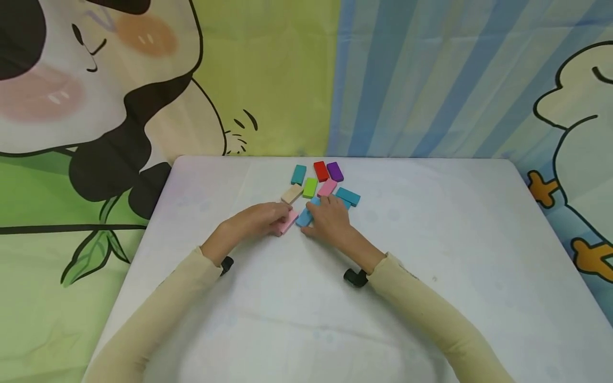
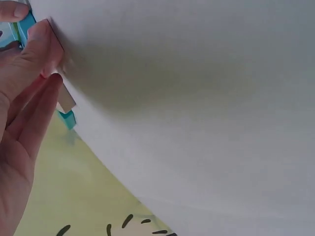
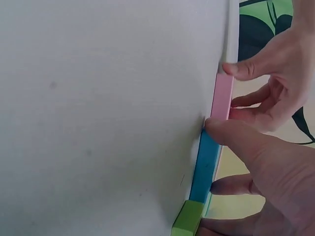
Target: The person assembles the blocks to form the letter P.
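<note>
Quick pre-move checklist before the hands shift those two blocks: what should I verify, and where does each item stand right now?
1. Left hand has hold of the pink block: ok; the right wrist view shows its fingers pinching it.
2. Right hand has hold of the blue block: ok; thumb and fingers lie on either side of it.
3. The two blocks lie end to end: ok in the right wrist view, where they look touching.
4. Both blocks lie flat on the white table: ok.
5. Room around them: not ok; the beige block and the green block lie close behind.
6. Blocks under the right hand: cannot tell; the hand covers that spot.
</note>
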`<state>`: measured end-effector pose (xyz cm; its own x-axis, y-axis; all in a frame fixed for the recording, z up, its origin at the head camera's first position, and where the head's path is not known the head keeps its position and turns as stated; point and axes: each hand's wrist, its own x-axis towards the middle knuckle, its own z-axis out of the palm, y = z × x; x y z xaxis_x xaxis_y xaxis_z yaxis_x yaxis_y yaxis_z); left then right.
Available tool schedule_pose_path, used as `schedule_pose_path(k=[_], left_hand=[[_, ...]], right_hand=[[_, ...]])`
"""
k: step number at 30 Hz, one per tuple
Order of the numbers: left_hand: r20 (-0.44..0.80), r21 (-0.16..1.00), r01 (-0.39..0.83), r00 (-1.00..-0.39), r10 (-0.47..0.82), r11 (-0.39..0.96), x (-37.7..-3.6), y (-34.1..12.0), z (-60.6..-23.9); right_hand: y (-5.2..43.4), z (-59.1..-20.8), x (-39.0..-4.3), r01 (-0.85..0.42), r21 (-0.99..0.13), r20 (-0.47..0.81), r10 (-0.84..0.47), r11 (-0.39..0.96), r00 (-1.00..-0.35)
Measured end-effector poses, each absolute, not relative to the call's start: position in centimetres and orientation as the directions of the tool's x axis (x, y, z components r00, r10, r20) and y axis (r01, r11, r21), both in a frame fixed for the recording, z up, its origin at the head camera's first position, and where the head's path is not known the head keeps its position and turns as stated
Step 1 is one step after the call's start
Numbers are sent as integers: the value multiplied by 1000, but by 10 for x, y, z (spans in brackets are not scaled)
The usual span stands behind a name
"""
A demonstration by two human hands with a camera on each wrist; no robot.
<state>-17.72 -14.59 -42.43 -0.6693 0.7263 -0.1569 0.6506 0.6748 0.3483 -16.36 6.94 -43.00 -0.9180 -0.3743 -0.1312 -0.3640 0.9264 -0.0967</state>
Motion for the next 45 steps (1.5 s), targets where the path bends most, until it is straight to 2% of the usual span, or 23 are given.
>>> schedule_pose_path(k=[4,9,17,21,29,34,38,45], left_hand=[[-150,322,659,-673,724,679,-171,-147,-425],[-120,334,631,-708,696,700,-149,-163,-429],[5,349,560,-803,596,751,-93,-251,-432],[12,375,526,-826,563,763,-69,-279,-435],[152,308,608,-791,593,732,-41,-298,-440],[178,331,632,-771,611,701,-40,-301,-441],[169,356,629,-770,615,691,-40,-301,-443],[192,336,644,-761,620,687,-35,-304,-443]], right_hand=[[74,-430,-165,-382,-99,-121,-392,919,-912],[81,-435,-167,-421,-128,-68,-432,898,-899],[77,-429,-166,-465,-351,41,-483,813,-875],[59,-427,-167,-494,-415,33,-530,764,-847],[-13,-423,-160,-606,-419,-11,-672,676,-741],[-53,-424,-150,-675,-367,-18,-731,640,-683],[-71,-427,-141,-689,-349,-31,-743,635,-669],[-86,-435,-129,-674,-348,-39,-728,652,-685]])
